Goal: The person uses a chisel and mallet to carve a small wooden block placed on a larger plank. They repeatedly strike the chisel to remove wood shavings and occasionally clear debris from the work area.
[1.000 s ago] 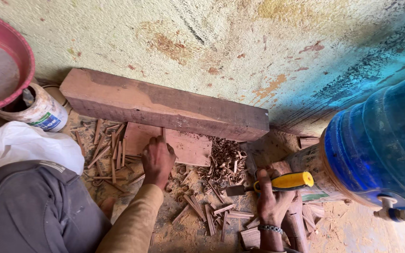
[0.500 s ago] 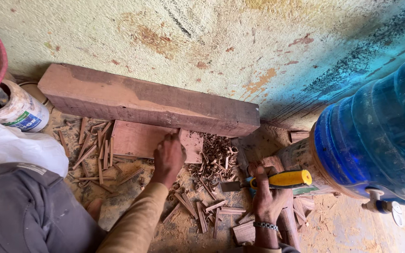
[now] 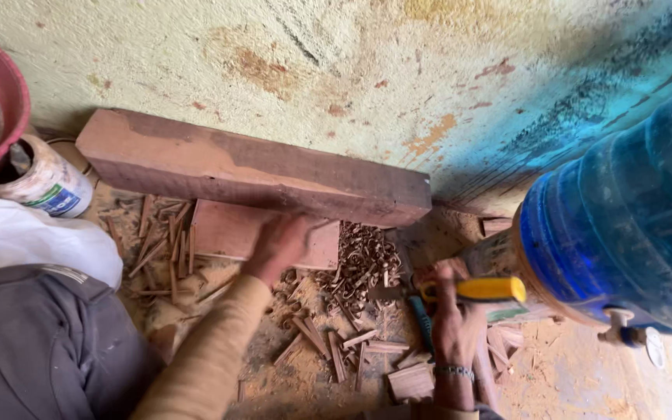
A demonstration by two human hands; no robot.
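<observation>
Sawdust-strewn floor (image 3: 561,373) meets a stained wall. Blurred left hand (image 3: 278,245) lies flat on a small wooden slab (image 3: 223,229); right hand (image 3: 451,319) grips a yellow-handled chisel (image 3: 480,289). Blue jug (image 3: 624,218) is cut off; white can's (image 3: 48,187) contents unclear.

Single head camera looks steeply down, close, at the floor (image 3: 554,381) by a wall (image 3: 367,70)
</observation>
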